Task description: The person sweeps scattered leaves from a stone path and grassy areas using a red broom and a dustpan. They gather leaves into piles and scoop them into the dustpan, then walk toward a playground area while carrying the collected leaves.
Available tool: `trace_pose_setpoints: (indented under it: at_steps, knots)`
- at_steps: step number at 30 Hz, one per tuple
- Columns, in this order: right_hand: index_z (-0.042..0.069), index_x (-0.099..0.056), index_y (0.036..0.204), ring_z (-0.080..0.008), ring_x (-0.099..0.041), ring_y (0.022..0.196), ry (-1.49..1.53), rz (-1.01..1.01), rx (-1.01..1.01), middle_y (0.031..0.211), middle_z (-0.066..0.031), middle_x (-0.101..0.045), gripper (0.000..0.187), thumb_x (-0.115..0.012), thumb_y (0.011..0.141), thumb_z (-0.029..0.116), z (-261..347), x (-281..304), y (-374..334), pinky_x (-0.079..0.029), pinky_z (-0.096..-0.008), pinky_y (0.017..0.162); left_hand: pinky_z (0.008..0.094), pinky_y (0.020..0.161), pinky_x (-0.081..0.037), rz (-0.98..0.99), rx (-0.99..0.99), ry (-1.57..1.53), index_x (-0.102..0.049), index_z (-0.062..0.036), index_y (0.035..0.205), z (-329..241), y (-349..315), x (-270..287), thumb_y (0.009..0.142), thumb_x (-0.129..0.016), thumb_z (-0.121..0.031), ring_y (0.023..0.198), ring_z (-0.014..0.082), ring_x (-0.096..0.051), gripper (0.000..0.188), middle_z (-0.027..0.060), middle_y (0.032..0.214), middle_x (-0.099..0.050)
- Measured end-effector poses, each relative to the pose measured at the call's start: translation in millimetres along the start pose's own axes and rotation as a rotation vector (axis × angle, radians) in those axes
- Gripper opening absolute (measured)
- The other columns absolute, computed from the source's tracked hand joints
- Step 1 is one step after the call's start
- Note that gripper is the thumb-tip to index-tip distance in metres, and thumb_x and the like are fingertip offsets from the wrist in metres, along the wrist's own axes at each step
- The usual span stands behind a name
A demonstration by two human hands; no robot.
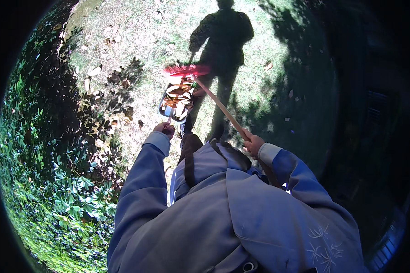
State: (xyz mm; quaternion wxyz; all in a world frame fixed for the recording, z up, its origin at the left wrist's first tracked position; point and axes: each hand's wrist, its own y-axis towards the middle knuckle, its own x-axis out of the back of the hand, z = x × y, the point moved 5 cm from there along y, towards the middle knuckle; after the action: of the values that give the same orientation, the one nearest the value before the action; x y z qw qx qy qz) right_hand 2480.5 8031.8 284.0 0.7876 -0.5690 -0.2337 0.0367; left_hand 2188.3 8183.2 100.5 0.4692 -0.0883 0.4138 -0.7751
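Where sunlight strikes the ground, pale, patchy grass carries one dustpan, lying in front of the wearer. Setting: outdoors, a strip between planting and deep shade.

Shrubs: dense, green, massed well to the left of the dustpan and on its near side. Fallen leaves: dry, brown and tan, scattered between the dustpan and the shrubs. Shadow: one, person-shaped, stretching beyond the dustpan and to its right. Shade: broad, dappled at the edge, farther right of the dustpan; its depths are too dark to read.

Leaf heap: dry, yellow-brown, in the dustpan, covering most of its floor. Broom: one, red head set crosswise at the dustpan's far side; wooden handle slanting back toward the wearer, to the right of the dustpan. Contact between bristles and heap: cannot tell.

Left hand: closed round the dustpan's grip, at its near end. Right hand: wrapped round the wooden handle, nearer the wearer than the dustpan and to its right. Jacket: grey-blue, nearest the wearer, hiding the ground beneath.
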Motion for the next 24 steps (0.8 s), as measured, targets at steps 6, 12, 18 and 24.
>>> trace_pose_setpoints:
  at_steps: [6,12,18,24]
  knots:
    - [0.014,-0.026,0.131,-0.0229,-0.054,0.082,0.106,0.047,0.195,0.092,-0.0165,-0.055,0.061,-0.048,0.073,0.016,-79.4,-38.4,-47.4,-0.040,-0.0298,0.074,0.0177,0.041,-0.041,0.013,0.037,0.178,-0.036,0.0044,0.100,13.4,10.5,-29.9,0.078,-0.033,-0.004,0.045,0.0074,-0.040,0.024,0.0026,0.060,-0.041]
    - [0.019,-0.027,0.131,-0.0184,-0.058,0.069,0.415,-0.062,0.420,0.086,-0.0132,-0.060,0.059,-0.047,0.077,0.009,-183.0,-91.4,-60.0,-0.045,-0.0265,0.063,0.0180,0.040,-0.041,-0.012,0.150,0.167,-0.039,0.0035,0.092,59.7,23.0,-54.8,0.077,-0.038,-0.003,0.044,0.0087,-0.040,0.016,0.0040,0.059,-0.039]
    - [0.033,-0.019,0.131,-0.0268,-0.056,0.063,0.296,-0.031,0.257,0.069,-0.0145,-0.056,0.060,-0.048,0.081,0.018,-275.5,-131.7,-73.3,-0.044,-0.0346,0.062,0.0184,0.040,-0.040,-0.083,0.212,0.339,-0.038,0.0011,0.084,138.7,34.8,-65.3,0.077,-0.039,-0.004,0.044,0.0087,-0.040,0.008,0.0031,0.057,-0.038]
    - [0.037,-0.017,0.131,-0.0287,-0.060,0.076,0.531,-0.023,-0.017,0.091,-0.0167,-0.059,0.073,-0.056,0.072,0.017,-352.7,-138.2,-112.9,-0.045,-0.0323,0.069,0.0187,0.040,-0.040,-0.117,0.258,0.452,-0.038,-0.0013,0.075,241.1,74.8,-69.8,0.077,-0.040,-0.005,0.043,0.0088,-0.040,0.004,0.0022,0.056,-0.037]
